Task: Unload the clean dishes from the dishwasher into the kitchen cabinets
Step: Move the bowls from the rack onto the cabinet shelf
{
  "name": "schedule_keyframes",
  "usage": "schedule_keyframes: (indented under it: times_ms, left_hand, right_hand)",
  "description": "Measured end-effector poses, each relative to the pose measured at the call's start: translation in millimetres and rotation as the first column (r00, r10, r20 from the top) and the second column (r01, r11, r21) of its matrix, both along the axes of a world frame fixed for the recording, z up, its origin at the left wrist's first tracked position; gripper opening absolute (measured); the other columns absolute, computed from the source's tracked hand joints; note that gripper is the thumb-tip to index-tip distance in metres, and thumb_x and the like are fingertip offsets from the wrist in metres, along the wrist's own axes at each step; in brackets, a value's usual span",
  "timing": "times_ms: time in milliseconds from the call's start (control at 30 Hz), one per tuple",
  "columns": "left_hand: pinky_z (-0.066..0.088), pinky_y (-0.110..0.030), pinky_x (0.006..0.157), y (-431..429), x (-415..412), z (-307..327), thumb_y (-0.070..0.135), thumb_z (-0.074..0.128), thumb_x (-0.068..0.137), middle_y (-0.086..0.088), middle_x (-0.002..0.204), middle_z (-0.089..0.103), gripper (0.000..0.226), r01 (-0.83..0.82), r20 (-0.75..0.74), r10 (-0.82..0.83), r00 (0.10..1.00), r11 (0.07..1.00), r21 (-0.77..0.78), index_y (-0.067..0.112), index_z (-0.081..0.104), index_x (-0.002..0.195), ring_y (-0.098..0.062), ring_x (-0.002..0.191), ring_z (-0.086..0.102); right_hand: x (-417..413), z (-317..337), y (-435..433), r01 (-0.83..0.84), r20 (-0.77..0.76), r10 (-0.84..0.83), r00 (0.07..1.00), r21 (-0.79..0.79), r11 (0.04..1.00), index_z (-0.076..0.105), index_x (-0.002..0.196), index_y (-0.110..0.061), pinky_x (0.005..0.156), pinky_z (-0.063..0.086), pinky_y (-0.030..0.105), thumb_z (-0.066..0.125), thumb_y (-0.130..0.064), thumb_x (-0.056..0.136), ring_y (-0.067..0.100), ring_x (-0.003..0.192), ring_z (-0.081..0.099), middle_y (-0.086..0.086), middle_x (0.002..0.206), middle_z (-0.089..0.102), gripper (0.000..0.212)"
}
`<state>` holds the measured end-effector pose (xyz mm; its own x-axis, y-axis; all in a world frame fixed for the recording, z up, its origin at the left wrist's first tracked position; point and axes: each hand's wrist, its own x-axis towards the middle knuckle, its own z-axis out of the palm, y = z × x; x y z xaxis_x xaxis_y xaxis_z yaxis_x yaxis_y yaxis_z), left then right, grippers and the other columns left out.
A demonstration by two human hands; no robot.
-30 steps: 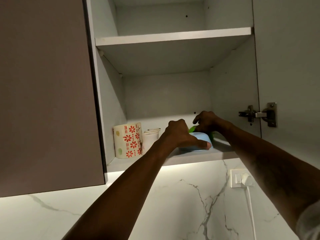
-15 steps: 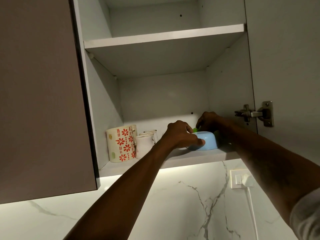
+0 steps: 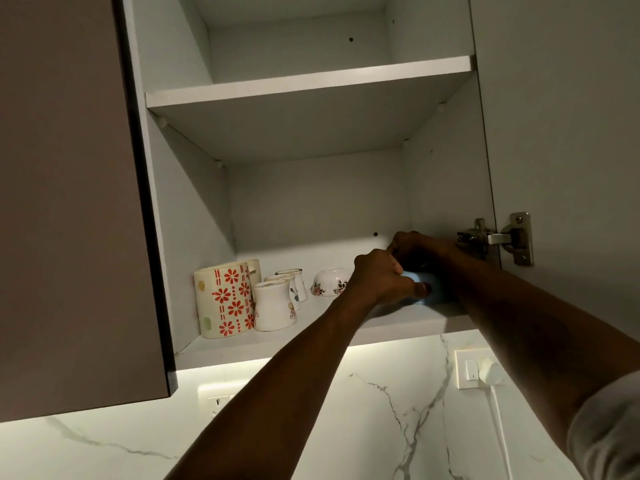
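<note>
Head cam only. A: where's the bowl sitting relative to the hands?

B: From my remote seat, the blue bowl point(image 3: 427, 279) is on the lower shelf point(image 3: 398, 327), at the right end, just right of the floral bowl point(image 3: 330, 280). My left hand point(image 3: 384, 278) is the near one. Its fingers curl over the bowl's front and the thumb lies along its side.

A: And the right?

B: My right hand point(image 3: 415, 247) sits behind and above the bowl, toward the back corner. It's too dark to tell what its fingers are doing. I'd guess letting go means backing straight out toward me.
</note>
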<state>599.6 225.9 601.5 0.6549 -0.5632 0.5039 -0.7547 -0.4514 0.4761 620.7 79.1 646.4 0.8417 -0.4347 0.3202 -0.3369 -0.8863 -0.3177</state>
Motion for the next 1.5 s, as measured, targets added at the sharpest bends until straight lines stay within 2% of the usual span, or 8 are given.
schedule_keyframes:
  times_ms: [300,767,967,1067,1133,1200,1267,1500]
  left_hand:
    - [0.050,-0.026,0.074,-4,4,-2,0.048,0.092,0.065,-0.001,0.105,0.070,0.055,-0.049,-0.036,0.047,0.998,0.997,-0.056,0.014,0.070,0.101,-0.018,0.101,0.065]
    - [0.051,-0.037,0.093,43,-6,-12,0.059,0.075,0.082,-0.005,0.095,0.075,0.051,-0.190,0.107,0.177,0.978,0.974,0.126,0.009,0.076,0.094,-0.020,0.097,0.065]
    - [0.039,-0.026,0.074,75,-34,-26,0.039,0.058,0.099,0.005,0.062,0.055,0.034,-0.236,0.201,0.204,0.958,0.960,0.151,0.009,0.074,0.101,-0.016,0.072,0.057]
    - [0.032,-0.025,0.057,95,-55,-30,0.027,0.052,0.101,0.008,0.055,0.044,0.031,-0.286,0.253,0.238,0.938,0.942,0.175,0.023,0.062,0.072,-0.020,0.064,0.056]
    - [0.035,-0.028,0.059,108,-71,-38,0.029,0.052,0.099,0.004,0.065,0.048,0.034,-0.292,0.280,0.229,0.932,0.934,0.207,0.029,0.050,0.065,-0.030,0.081,0.064]
    - [0.046,-0.032,0.072,124,-87,-48,0.036,0.058,0.096,-0.005,0.096,0.064,0.015,-0.305,0.271,0.233,0.934,0.915,0.263,0.025,0.067,0.099,-0.032,0.103,0.065]
    - [0.049,-0.038,0.090,141,-105,-58,0.044,0.063,0.094,-0.007,0.130,0.060,0.048,-0.321,0.285,0.234,0.930,0.894,0.313,0.023,0.058,0.137,-0.029,0.121,0.058]
    - [0.047,-0.040,0.098,197,-173,-107,0.060,0.071,0.082,-0.002,0.142,0.056,0.066,-0.310,0.235,0.242,0.941,0.893,0.325,0.030,0.057,0.138,-0.025,0.132,0.053]
  right_hand:
    - [2,6,-7,-0.091,-0.115,0.094,0.989,0.029,0.995,0.069,0.101,-0.004,0.092,0.052,0.040,0.069,-0.016,0.086,0.023,0.092,0.064,0.010,0.102,0.068,0.020]
    - [-42,3,31,-0.291,0.100,0.305,0.947,-0.138,0.947,0.078,0.110,-0.018,0.090,0.043,0.025,0.066,-0.049,0.092,0.022,0.111,0.063,0.002,0.120,0.072,0.038]
    - [-72,-23,70,-0.410,0.164,0.447,0.880,-0.215,0.886,0.073,0.118,-0.015,0.099,0.042,0.027,0.068,-0.040,0.091,0.020,0.116,0.063,0.005,0.122,0.071,0.038]
    - [-94,-46,92,-0.422,0.174,0.479,0.860,-0.285,0.861,0.074,0.116,-0.012,0.098,0.045,0.032,0.061,-0.030,0.097,0.023,0.108,0.066,0.005,0.118,0.073,0.029]
    - [-111,-64,103,-0.411,0.208,0.467,0.859,-0.260,0.873,0.075,0.111,-0.013,0.094,0.048,0.036,0.054,-0.031,0.100,0.027,0.101,0.067,0.006,0.109,0.075,0.030]
    - [-132,-81,112,-0.404,0.231,0.450,0.862,-0.221,0.888,0.074,0.102,-0.012,0.087,0.050,0.041,0.049,-0.033,0.102,0.028,0.092,0.066,0.008,0.099,0.075,0.033]
    - [-155,-96,122,-0.401,0.221,0.436,0.872,-0.187,0.897,0.072,0.099,-0.012,0.086,0.052,0.044,0.048,-0.036,0.102,0.028,0.091,0.066,0.007,0.096,0.074,0.034]
    - [-250,-144,175,-0.330,0.141,0.345,0.928,-0.115,0.937,0.058,0.137,-0.018,0.103,0.040,0.034,0.063,-0.049,0.094,0.023,0.125,0.055,0.002,0.139,0.061,0.053]
